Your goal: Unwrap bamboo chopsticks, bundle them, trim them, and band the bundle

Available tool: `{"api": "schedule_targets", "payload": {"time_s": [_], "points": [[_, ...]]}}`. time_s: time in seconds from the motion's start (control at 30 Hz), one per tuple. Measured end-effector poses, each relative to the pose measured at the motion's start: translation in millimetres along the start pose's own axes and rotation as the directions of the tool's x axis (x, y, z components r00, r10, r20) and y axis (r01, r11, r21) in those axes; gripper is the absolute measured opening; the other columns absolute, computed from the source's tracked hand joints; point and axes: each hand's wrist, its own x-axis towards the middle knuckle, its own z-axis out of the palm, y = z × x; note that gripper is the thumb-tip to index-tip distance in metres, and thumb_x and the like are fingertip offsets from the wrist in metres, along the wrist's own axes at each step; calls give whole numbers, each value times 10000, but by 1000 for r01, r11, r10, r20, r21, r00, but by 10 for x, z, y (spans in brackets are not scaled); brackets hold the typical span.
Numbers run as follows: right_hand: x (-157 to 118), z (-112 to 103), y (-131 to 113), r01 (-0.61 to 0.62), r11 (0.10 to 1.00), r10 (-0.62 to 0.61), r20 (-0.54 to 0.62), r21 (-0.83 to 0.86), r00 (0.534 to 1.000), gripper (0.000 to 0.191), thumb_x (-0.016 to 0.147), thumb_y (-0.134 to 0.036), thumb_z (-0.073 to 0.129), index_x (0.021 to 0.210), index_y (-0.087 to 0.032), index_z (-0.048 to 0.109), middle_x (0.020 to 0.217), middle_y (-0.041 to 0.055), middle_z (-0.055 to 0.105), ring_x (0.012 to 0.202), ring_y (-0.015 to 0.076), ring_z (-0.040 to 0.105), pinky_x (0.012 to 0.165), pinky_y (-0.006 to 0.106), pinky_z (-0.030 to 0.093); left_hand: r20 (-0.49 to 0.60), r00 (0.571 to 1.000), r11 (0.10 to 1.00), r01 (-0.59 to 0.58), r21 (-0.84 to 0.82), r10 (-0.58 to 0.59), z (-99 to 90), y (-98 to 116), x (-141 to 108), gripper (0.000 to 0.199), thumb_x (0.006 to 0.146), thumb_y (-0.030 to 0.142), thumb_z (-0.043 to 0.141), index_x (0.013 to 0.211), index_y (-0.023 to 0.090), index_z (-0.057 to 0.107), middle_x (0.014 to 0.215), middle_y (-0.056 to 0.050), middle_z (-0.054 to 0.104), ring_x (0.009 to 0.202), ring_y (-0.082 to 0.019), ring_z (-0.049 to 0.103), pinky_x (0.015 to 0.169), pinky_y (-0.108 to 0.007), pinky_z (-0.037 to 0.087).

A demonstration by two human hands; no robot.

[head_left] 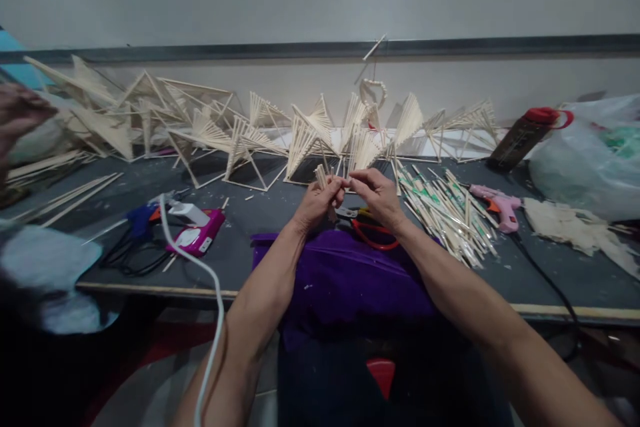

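My left hand [319, 203] is closed around a short bundle of pale wooden sticks [321, 177], whose ends stick up above the fingers. Its fingertips meet those of my right hand [379, 197], which is pinched; whatever lies between them is too small to make out. Just below both hands lies a cutting tool with red handles [377, 241], partly covered by my right hand. A purple cloth [345, 273] hangs over the table edge beneath my forearms. Right of my right hand spreads a pile of loose sticks [450, 217], some in clear wrappers.
Fan-shaped stick frames [305, 140] line the back of the table. A pink glue gun [503, 207], a dark bottle [523, 140] and a plastic bag [590, 153] are right. A blue glue gun [140, 220], magenta device [200, 233] and another person's hand [23, 107] are left.
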Motion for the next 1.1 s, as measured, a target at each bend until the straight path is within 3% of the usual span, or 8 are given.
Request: {"api": "schedule_targets", "payload": {"time_s": [0.13,0.3,0.53,0.67,0.8,0.93,1.0,1.1], "points": [[23,-20,-69,86,996,-82,117,-32,990,260,868,-354,578,1060,-221,692,1004,37,639,950,130,591,867,260,470,42,999,983,17,183,-25,60,70,-14,392,735,522,679,660,153,571,520,24,479,444,-70,386,425,-200,292],[45,1,-54,79,986,-51,179,-148,982,253,914,-332,532,1096,-246,686,1076,27,633,1037,124,572,943,258,439,37,999,929,-28,368,15,76,63,27,384,737,483,660,568,164,530,478,21,458,440,-84,370,426,-209,288],[131,-168,-289,-34,984,39,20,-175,999,293,960,-364,422,1058,-231,664,1079,16,645,1039,115,583,924,224,449,121,993,861,-73,503,13,97,108,23,258,849,386,525,804,161,645,560,16,511,484,-97,424,474,-210,342],[290,-578,-496,-56,996,37,-265,-64,963,396,995,-421,287,1124,-195,585,980,42,655,884,112,624,799,245,498,66,997,895,3,447,-37,116,131,17,270,863,369,511,921,152,663,549,21,490,460,-95,403,441,-207,309],[322,-1274,-613,-60,970,-41,-404,-235,914,464,996,-465,188,1162,-222,546,836,22,613,755,109,611,702,261,488,-6,999,931,34,364,-34,109,128,26,267,856,382,536,884,152,668,536,19,473,457,-95,385,439,-210,299],[36,-1760,-446,-164,762,98,-139,-626,985,436,955,-520,328,982,-191,613,769,31,603,739,150,593,712,300,461,-40,999,943,40,329,-28,75,102,49,254,851,381,558,886,157,674,531,19,470,464,-95,379,442,-209,301],[-184,-1816,-277,-181,535,285,-25,-825,958,458,899,-568,431,1002,-161,615,883,88,632,850,215,605,765,344,453,-30,999,951,37,306,-29,60,79,61,258,851,389,564,898,160,674,532,21,471,462,-91,373,437,-207,293],[-467,-1756,-36,-161,259,508,-8,-952,862,648,797,-682,496,1143,-138,565,1104,171,598,971,301,602,776,379,456,-37,999,966,32,257,-23,59,54,74,265,840,400,577,891,157,670,516,28,461,444,-86,350,418,-207,265]]}}
